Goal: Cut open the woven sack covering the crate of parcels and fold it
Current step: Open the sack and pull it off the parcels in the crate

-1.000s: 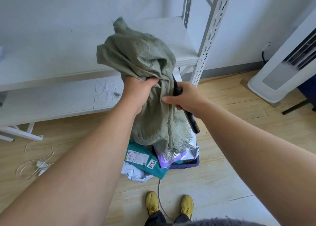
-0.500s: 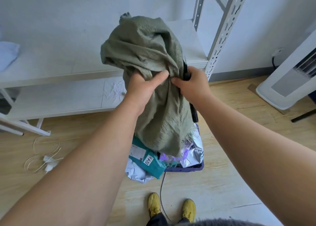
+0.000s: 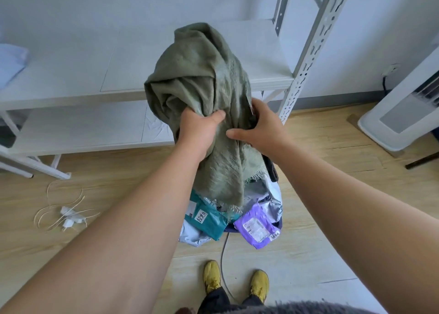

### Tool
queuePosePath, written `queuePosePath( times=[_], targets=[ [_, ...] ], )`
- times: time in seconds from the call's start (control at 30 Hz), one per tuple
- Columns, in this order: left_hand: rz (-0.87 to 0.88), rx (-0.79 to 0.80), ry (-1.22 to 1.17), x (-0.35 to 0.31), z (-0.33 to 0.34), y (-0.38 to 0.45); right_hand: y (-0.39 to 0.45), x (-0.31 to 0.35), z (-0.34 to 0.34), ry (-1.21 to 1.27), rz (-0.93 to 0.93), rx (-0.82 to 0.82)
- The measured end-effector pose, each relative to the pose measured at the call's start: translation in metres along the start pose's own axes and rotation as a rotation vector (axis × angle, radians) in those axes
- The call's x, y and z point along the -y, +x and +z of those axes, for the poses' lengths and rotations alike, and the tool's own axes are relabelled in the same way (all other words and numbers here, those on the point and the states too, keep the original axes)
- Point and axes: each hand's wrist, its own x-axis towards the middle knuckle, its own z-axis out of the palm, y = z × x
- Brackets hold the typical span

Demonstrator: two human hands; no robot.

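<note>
Once lifted clear of the parcels point(image 3: 213, 218), woven sack point(image 3: 199, 81): bunched, held aloft above the crate point(image 3: 279, 225), fold not begun. Left hand point(image 3: 197, 128) clenches a fistful; right hand point(image 3: 259, 126) grips cloth and a dark tool (likely the cutter). Next: find edges, spread flat.

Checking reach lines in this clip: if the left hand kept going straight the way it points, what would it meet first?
The left hand points up and away, fingers already buried in the bunched green woven sack, so the sack comes first. Beyond it, probably the white metal shelf, though depth is unclear from this one view.
</note>
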Motion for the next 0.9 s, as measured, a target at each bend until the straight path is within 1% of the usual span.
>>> queuePosePath(
  times=[0.07, 0.13, 0.23, 0.27, 0.4, 0.43, 0.47, 0.53, 0.57, 0.6, 0.7, 0.73, 0.8, 0.83, 0.9],
  targets=[
    [0.004, 0.026, -0.057, -0.010, 0.005, -0.003, 0.003, 0.005, 0.000, -0.012, 0.007, -0.059],
    [0.027, 0.042, -0.153, -0.023, 0.010, -0.002, 0.008, 0.016, -0.005, -0.005, -0.018, -0.177],
    [0.132, 0.065, -0.287, -0.048, 0.016, -0.001, 0.014, 0.036, -0.015, 0.047, -0.108, -0.371],
    [0.165, 0.078, -0.304, -0.055, 0.017, 0.000, 0.016, 0.042, -0.018, 0.048, -0.130, -0.411],
    [0.222, 0.081, -0.319, -0.068, 0.016, 0.004, 0.017, 0.054, -0.024, 0.040, -0.181, -0.476],
    [0.231, 0.075, -0.308, -0.067, 0.016, 0.004, 0.017, 0.054, -0.025, 0.037, -0.194, -0.478],
    [0.219, 0.078, -0.287, -0.064, 0.015, 0.002, 0.017, 0.053, -0.025, 0.027, -0.183, -0.447],
    [0.156, 0.103, -0.260, -0.052, 0.014, -0.002, 0.014, 0.047, -0.023, -0.052, -0.131, -0.333],
    [0.127, 0.114, -0.261, -0.047, 0.012, -0.003, 0.014, 0.044, -0.022, -0.080, -0.117, -0.305],
    [0.118, 0.117, -0.264, -0.045, 0.010, -0.001, 0.014, 0.041, -0.021, -0.084, -0.122, -0.318],
    [0.181, 0.123, -0.296, -0.053, 0.006, 0.004, 0.013, 0.044, -0.019, -0.038, -0.196, -0.444],
    [0.176, 0.126, -0.296, -0.054, 0.005, 0.004, 0.015, 0.046, -0.019, -0.042, -0.193, -0.429],
    [0.111, 0.137, -0.285, -0.048, 0.004, -0.001, 0.016, 0.048, -0.022, -0.109, -0.140, -0.331],
    [0.090, 0.145, -0.293, -0.044, 0.003, -0.001, 0.017, 0.049, -0.024, -0.113, -0.127, -0.313],
    [0.129, 0.154, -0.354, -0.044, 0.000, 0.001, 0.017, 0.054, -0.025, -0.066, -0.182, -0.394]
  ],
)
